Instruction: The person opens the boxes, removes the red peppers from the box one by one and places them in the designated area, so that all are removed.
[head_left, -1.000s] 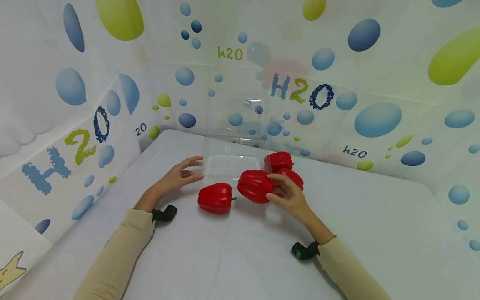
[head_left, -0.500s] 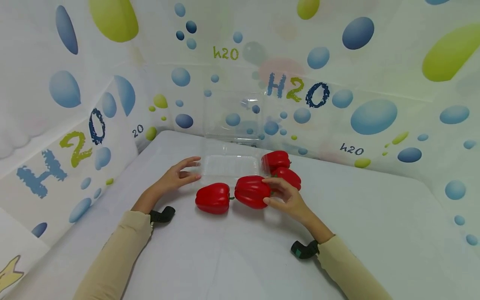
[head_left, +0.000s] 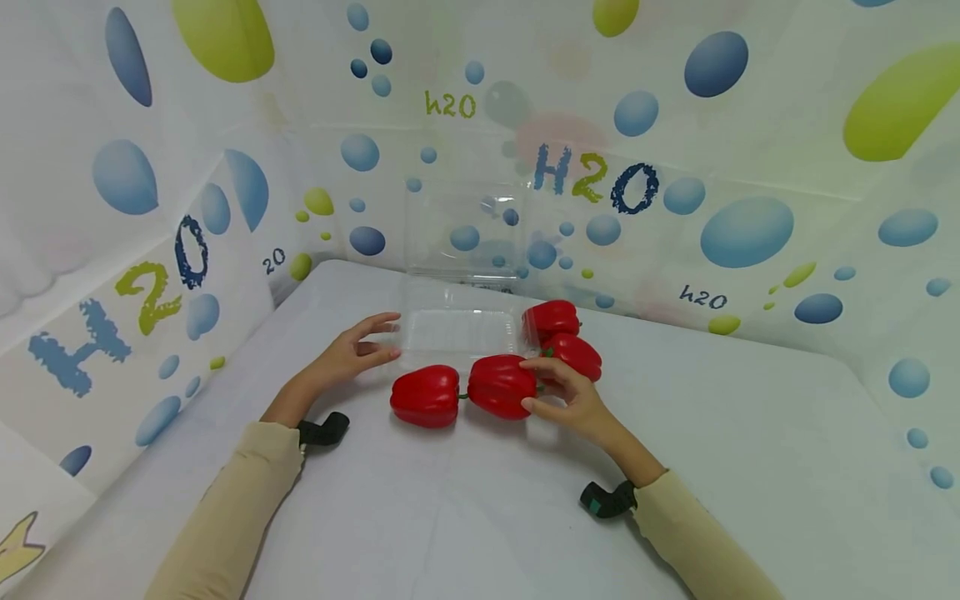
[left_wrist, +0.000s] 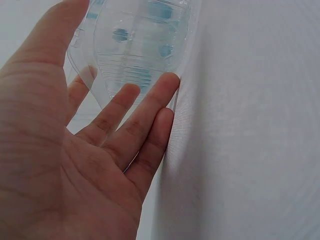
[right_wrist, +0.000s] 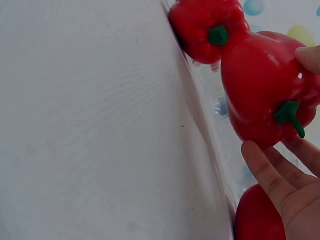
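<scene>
In the head view a red bell pepper point(head_left: 501, 385) lies on the table in front of a clear plastic container point(head_left: 457, 333). My right hand point(head_left: 566, 396) holds it from the stem end, thumb on one side and fingers on the other; the right wrist view shows its green stem point(right_wrist: 289, 116) between them. Just left lies another red bell pepper point(head_left: 426, 397), its stem pointing at the held one. My left hand point(head_left: 356, 352) is beside the container's left end, fingers point(left_wrist: 150, 110) extended and spread along its clear wall point(left_wrist: 125, 55).
Two more red bell peppers point(head_left: 553, 322) point(head_left: 573, 355) sit close together at the container's right end. The container's transparent lid point(head_left: 465, 233) stands raised at the back, before a printed backdrop point(head_left: 750, 150). A white cloth point(head_left: 450, 517) covers the table.
My right hand has brought the bell pepper down and slightly left, beside the other front pepper. My left hand keeps its place at the container. The head view has shifted slightly.
</scene>
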